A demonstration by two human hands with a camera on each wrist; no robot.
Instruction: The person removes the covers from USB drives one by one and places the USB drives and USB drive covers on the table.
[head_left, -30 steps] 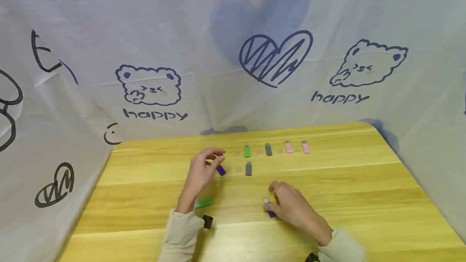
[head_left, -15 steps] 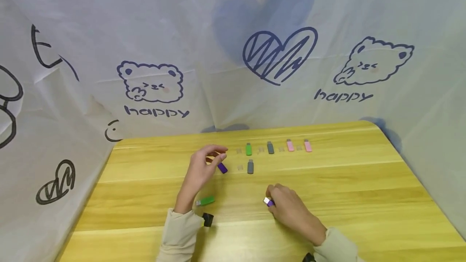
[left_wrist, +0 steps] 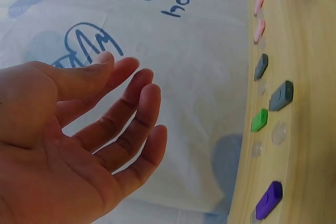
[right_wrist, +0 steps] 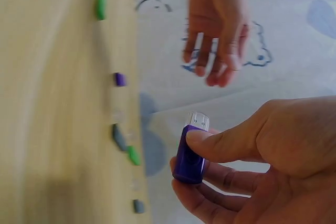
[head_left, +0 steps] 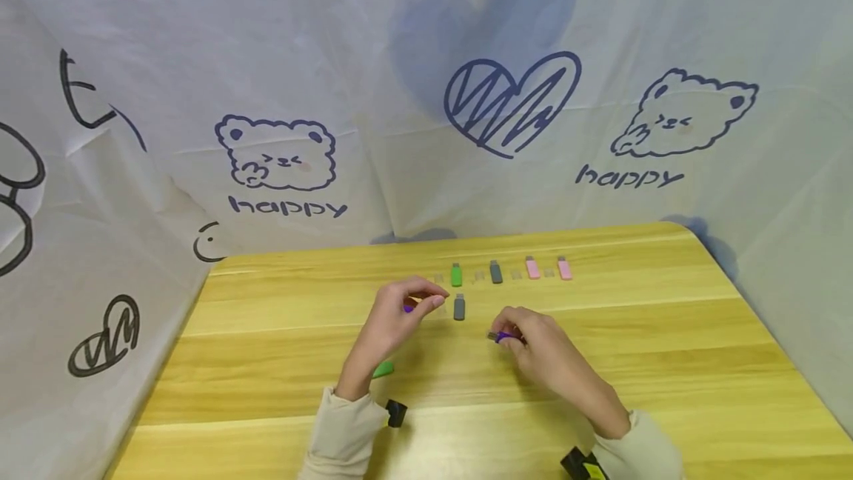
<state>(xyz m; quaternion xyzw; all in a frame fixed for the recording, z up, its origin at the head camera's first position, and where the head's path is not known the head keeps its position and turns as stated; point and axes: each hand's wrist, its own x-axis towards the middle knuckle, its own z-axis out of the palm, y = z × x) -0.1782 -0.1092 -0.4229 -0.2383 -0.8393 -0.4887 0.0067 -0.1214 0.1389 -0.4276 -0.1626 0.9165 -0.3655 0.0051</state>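
Observation:
Thumb and fingers of my right hand [head_left: 546, 347] pinch a purple USB stick [right_wrist: 188, 156], raised off the table, its connector end with a clear cap pointing away from the palm. My left hand [head_left: 389, 321] hovers to the left, fingers loosely bent and holding nothing, as the left wrist view [left_wrist: 89, 145] bears out. Behind that hand in the head view lies a second purple USB stick [left_wrist: 270, 200], mostly hidden there. A grey USB stick [head_left: 459, 307] lies just right of the left fingertips. Under the left wrist, a green USB stick [head_left: 383, 370] is partly covered.
Along the back of the wooden table [head_left: 666, 361] runs a row of USB sticks: green [head_left: 456, 275], grey [head_left: 496, 272] and two pink ones [head_left: 532, 268]. Small clear caps [head_left: 516, 274] lie between them. A white printed cloth [head_left: 373, 95] hangs behind and beside the table.
My right hand has picked up the purple USB stick from the table and moved it up and forward. My left hand has shifted right, away from over the other purple stick.

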